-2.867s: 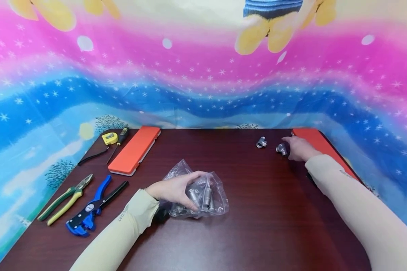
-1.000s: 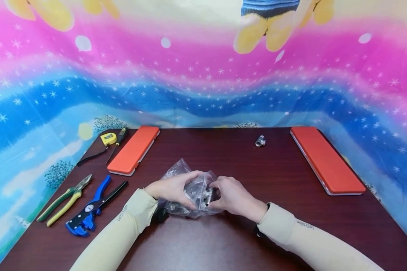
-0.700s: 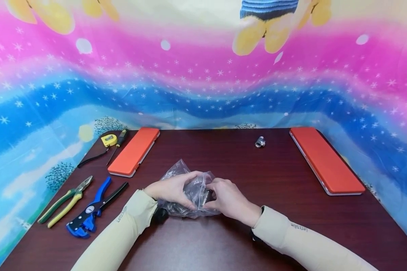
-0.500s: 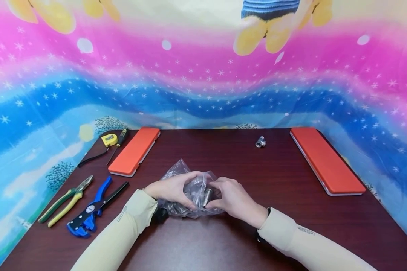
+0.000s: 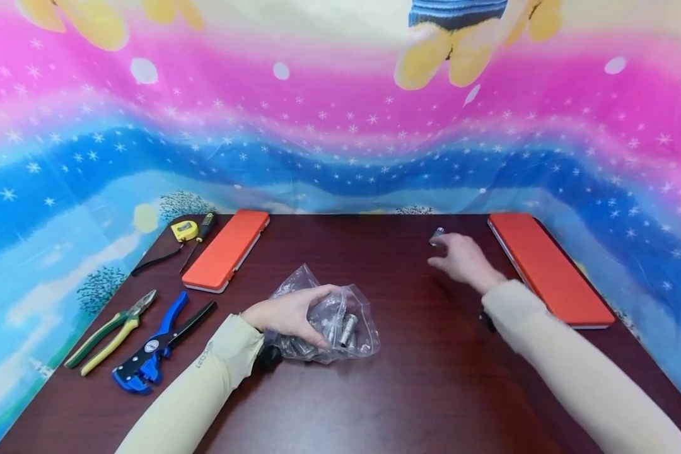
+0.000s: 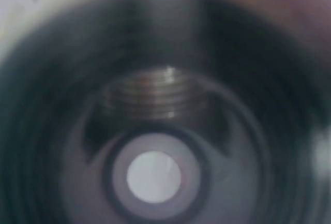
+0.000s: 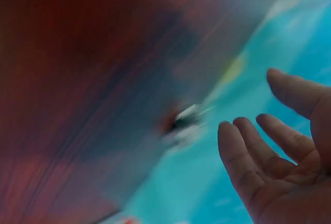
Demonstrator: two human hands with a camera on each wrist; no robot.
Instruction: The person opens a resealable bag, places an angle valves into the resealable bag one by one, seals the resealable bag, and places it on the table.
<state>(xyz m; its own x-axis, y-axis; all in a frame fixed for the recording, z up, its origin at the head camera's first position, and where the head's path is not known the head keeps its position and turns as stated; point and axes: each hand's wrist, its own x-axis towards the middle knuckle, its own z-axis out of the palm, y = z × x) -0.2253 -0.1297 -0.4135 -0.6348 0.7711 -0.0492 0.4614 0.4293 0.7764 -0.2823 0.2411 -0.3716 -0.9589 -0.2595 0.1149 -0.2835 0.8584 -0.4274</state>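
My left hand (image 5: 292,315) holds the side of a clear zip-lock bag (image 5: 366,343) on the table. Inside the bag lie several silver metal pipe fittings (image 5: 349,330). The left wrist view is filled by the blurred hollow inside of a threaded metal fitting (image 6: 155,94), very close to the camera. At the back right, my right hand (image 5: 464,260) reaches over the table with fingers and thumb spread, holding nothing. Just beyond its fingertips sits a lone metal tee fitting (image 5: 437,236), partly hidden by the hand. It shows as a blurred shiny shape in the right wrist view.
Orange flat cases lie at the left (image 5: 227,251) and right (image 5: 550,268) of the dark wood table (image 5: 408,403). Further left are a yellow tape measure (image 5: 184,231), a screwdriver (image 5: 205,228), pliers (image 5: 119,328) and a blue wire stripper (image 5: 157,347). A printed cloth (image 5: 340,126) hangs behind.
The right hand first took a second fitting from the back right to the bag's mouth. It has since left the bag and moved back toward the remaining tee fitting. The left hand stays put.
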